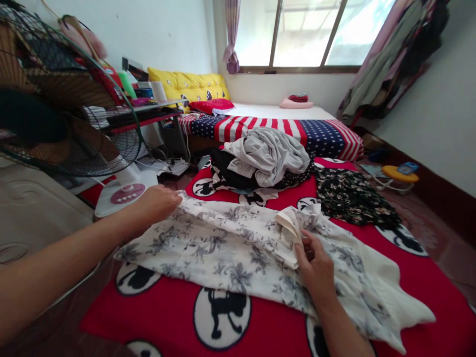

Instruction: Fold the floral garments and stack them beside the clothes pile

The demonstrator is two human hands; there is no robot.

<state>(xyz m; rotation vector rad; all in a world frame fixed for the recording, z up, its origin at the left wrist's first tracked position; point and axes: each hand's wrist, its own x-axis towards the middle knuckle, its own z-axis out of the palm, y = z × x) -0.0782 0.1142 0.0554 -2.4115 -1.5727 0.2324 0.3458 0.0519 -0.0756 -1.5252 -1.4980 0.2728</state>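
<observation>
A white garment with grey flowers lies spread across a red blanket with round black-and-white animal prints. At its far left corner, my left hand is closed on the cloth, pulling that edge taut. My right hand pinches a folded edge near what looks like the garment's collar or waistband, thumb and fingers together on the fabric. To the right of that hand, the garment's plain white lining or hem spreads toward the blanket's right side.
Behind the garment sits a heap of clothes with a grey cloth on top. A dark floral garment lies flat at right. A standing fan is close on the left. Beyond are a flag-patterned bed and a yellow stool.
</observation>
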